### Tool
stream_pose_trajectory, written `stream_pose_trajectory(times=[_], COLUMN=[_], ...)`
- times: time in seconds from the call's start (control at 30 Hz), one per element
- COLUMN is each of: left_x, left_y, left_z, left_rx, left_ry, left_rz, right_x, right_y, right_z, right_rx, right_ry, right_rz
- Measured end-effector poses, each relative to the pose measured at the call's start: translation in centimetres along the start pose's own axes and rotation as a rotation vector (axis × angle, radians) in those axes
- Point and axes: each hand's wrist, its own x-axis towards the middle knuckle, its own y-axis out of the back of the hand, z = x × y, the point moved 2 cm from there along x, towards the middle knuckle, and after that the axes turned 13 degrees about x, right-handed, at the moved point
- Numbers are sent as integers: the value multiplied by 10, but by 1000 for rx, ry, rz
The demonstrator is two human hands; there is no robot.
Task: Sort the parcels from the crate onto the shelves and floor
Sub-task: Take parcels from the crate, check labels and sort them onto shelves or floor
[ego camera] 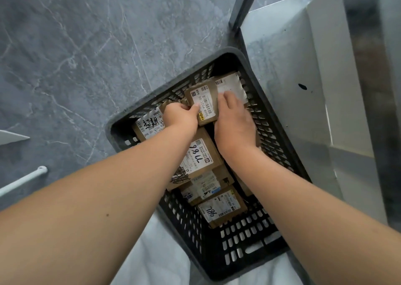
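Note:
A black slotted plastic crate (238,237) stands on the floor below me, holding several small brown cardboard parcels with white labels. Both of my hands are inside it at its far end. My left hand (180,116) pinches the left edge of a small parcel (205,102) with a white barcode label. My right hand (233,124) grips the same parcel from its right side, fingertips resting on a neighbouring parcel with a white label (231,82). Other parcels lie nearer me: one marked 7766 (199,154), one marked 086 (221,208).
The grey marbled tile floor (86,56) spreads to the left. A grey metal shelf unit (303,78) rises right beside the crate. A white tube (26,179) and a white corner lie at the left edge. White fabric shows at the bottom.

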Motion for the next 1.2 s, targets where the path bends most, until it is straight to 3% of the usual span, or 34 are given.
stream_pose_trajectory(times=[0.1,0.2,0.3,0.47,0.63,0.83,1.07,1.2], left_x=[0,-13,-43,-98,-139,-184,-269,-321], left_y=[2,14,36,86,152,245,356,420], left_z=[2,3,3,18,77,140,170,175], left_rx=[4,191,477,616,629,548,463,357], left_ry=[17,-47,-207,-420,-561,-832,-955,-951], left_rz=[-42,-91,-116,-121,45,289,439,575], right_x=[-10,-15,-19,-25,-28,-39,-81,-122], right_y=[-3,6,27,78,153,251,333,393], right_z=[9,18,11,-35,-93,-170,-255,-314], right_rx=[195,52,-38,-3,62,103,118,132], right_ry=[-67,-23,-36,17,93,135,119,253], right_rz=[-201,-343,-308,-287,-180,111,207,310])
